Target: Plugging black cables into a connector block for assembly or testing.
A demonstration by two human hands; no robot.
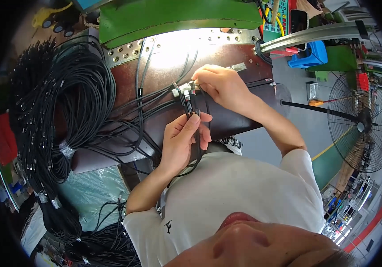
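Observation:
Several thin black cables (190,107) stand bunched in my left hand (183,135), whose thumb and fingers are closed round them. Their upper ends reach a small whitish cylindrical piece (183,90) on the dark red work surface. At the right end of that piece my right hand (220,85) is closed in a pinch; what lies between its fingertips is too small to name. More black cables (144,107) run from the left across the surface, passing behind my left hand.
A large coil of black cables (86,89) hangs over the left side, tied with clear wrap (67,150). Behind the surface stands a green machine body (177,20) with a perforated metal strip (124,52). To the right are a metal rail (313,38), a blue stool (309,55) and a fan (361,122).

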